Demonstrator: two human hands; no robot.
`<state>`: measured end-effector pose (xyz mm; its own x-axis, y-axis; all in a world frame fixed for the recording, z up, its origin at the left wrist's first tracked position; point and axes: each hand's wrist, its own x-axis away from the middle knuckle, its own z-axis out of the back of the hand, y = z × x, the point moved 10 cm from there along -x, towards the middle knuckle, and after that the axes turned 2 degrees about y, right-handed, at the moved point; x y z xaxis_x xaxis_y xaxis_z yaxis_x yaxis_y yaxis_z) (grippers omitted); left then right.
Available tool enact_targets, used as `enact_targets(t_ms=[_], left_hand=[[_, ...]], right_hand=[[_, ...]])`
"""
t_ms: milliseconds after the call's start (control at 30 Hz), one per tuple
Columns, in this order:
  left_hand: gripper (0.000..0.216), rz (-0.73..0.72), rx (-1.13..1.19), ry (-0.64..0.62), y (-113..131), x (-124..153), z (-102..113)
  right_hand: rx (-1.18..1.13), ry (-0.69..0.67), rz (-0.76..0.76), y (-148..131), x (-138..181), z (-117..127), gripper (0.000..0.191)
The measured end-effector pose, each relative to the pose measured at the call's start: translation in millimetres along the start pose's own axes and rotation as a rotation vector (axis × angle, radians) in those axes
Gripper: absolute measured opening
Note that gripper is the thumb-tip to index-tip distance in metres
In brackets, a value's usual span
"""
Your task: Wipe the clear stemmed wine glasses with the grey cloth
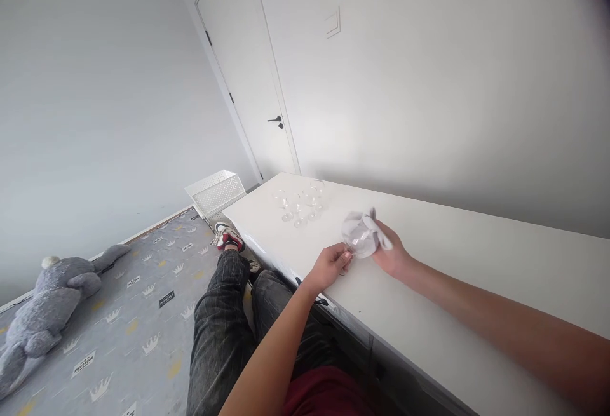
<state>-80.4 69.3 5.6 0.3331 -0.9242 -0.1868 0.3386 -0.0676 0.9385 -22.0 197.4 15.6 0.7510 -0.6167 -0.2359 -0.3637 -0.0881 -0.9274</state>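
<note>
A grey plush toy lies on the floor at far left, on a grey mat printed with crowns. Further back, a white slatted basket stands near the left end of a white desk, beside a closed white door with a dark handle. The person sits at the desk, legs in dark trousers stretched out along its front edge, one shoe showing. On the desk's left part, a small cluster of clear stemmed glasses stands upright, close together. Just right of them and nearer the person, both hands meet above the desk. The left hand has its grip closed on the lower part of a clear glass, fingers pinching near the stem. The right hand has its grip closed around a white cloth, which is wrapped over the glass's bowl. The held glass is tilted, lifted just above the desk surface, near its front edge. A light switch sits on the wall behind.
</note>
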Motion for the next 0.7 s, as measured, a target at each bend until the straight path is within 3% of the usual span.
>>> enact_targets(t_ms=[233,400,467,600,700], left_hand=[[0.048,-0.031,0.024,0.093,-2.9,-4.8,13.6],[0.047,-0.022,0.117,0.076,-8.9,-5.5,12.7],[0.045,0.003,0.138,0.075,-13.4,-5.0,12.1],[0.043,0.021,0.135,0.131,-16.6,-4.3,16.9],[0.047,0.014,0.16,0.187,-14.8,-5.1,22.0]], right_hand=[[-0.223,-0.057,-0.036,3.0,14.7,-18.5,0.037],[-0.173,-0.142,-0.063,5.8,19.3,-30.2,0.041],[-0.166,-0.153,-0.06,9.3,20.8,-30.2,0.034],[-0.048,-0.044,-0.021,14.0,21.7,-17.7,0.03],[0.155,-0.003,0.119,2.1,22.5,-14.5,0.036]])
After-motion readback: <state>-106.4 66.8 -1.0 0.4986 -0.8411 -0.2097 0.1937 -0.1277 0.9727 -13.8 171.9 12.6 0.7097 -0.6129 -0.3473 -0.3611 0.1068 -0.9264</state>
